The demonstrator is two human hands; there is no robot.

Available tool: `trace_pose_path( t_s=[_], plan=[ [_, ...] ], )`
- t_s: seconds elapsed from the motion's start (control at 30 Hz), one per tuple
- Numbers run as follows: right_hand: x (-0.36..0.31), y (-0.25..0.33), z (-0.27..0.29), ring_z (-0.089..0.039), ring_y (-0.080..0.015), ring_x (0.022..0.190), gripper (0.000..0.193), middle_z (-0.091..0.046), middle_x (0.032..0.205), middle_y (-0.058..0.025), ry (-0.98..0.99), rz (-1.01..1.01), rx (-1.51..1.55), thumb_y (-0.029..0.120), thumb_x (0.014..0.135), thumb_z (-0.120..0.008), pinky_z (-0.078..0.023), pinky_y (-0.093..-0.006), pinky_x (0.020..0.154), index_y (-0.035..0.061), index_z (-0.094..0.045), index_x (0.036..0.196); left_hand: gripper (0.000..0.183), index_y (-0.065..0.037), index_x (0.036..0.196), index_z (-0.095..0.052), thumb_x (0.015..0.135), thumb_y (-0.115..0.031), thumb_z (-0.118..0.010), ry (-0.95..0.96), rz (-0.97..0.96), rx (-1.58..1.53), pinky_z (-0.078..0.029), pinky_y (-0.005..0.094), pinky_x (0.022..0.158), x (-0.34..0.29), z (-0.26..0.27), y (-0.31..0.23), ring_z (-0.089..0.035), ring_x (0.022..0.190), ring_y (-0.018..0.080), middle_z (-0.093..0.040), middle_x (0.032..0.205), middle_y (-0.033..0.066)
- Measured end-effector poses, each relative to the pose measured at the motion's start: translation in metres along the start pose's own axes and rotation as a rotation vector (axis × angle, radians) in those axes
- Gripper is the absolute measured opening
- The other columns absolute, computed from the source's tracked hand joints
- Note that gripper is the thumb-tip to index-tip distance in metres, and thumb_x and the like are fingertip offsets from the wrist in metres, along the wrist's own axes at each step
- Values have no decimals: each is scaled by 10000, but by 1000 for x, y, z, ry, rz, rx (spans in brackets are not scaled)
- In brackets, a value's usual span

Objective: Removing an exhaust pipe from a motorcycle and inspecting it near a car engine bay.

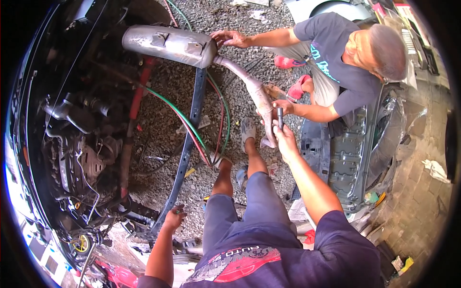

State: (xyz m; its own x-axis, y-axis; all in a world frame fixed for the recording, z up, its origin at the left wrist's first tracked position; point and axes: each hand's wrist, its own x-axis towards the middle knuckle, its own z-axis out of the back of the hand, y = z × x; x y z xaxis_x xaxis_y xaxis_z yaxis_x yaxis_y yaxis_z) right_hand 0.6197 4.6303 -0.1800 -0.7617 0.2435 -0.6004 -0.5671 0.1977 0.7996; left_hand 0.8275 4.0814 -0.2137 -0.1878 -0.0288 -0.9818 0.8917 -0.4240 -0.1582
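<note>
A dark cylindrical tool (280, 117) stands up out of my right hand (286, 144), whose fingers are closed around it. That hand is beside the lower bend of a rusty exhaust pipe (259, 93); whether it also touches the pipe is hard to tell. The pipe runs up to a large grey muffler (168, 45). A co-worker's one hand (233, 38) is at the muffler's end, and the other hand (284, 107) holds the pipe. My left hand (174, 217) hangs low beside a dark metal beam (185, 156), fingers loosely apart, with no held object visible.
On the left is a vehicle's open engine bay (86, 144). Green and red hoses (192, 132) loop across the gravel (158, 101). The co-worker (336, 62) crouches opposite, near a dark metal panel (345, 163). Paving (413, 192) lies at the far right.
</note>
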Motion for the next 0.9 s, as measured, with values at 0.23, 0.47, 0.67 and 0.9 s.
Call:
trace_pose_path(
  t_s=[0.23,0.47,0.67,0.9],
  plan=[
    [-1,-8,5,-600,-127,1159,394,-666,1269,-58,-73,2,-29,193,1094,-556,-472,-312,1022,-21,-572,1424,497,-89,1402,-652,909,-39,-624,-5,15,-21,-589,345,816,-7,-4,-12,-731,1048,227,-692,1214,109],
    [-1,-11,2,-608,-115,1096,319,-670,1237,-47,-59,62,-12,195,1102,-546,-490,-303,974,23,-608,1363,501,-104,1427,-636,932,-34,-594,-7,35,-16,-587,345,817,-5,2,-13,-730,1051,218,-684,1246,112],
    [-3,-14,5,-640,-150,1144,279,-697,1237,-92,-97,78,-42,137,1105,-512,-504,-306,998,-5,-591,1333,485,-90,1436,-624,953,-62,-588,-4,17,14,-578,336,815,-10,-8,-28,-740,992,221,-695,1252,132],
    [0,-23,8,-636,-148,1120,313,-697,1219,-88,-108,110,-119,134,1080,-551,-497,-311,992,-1,-590,1359,464,-126,1382,-666,928,-86,-579,-29,-86,200,-572,354,820,-8,-9,-66,-726,870,225,-741,1034,134]
  ],
)
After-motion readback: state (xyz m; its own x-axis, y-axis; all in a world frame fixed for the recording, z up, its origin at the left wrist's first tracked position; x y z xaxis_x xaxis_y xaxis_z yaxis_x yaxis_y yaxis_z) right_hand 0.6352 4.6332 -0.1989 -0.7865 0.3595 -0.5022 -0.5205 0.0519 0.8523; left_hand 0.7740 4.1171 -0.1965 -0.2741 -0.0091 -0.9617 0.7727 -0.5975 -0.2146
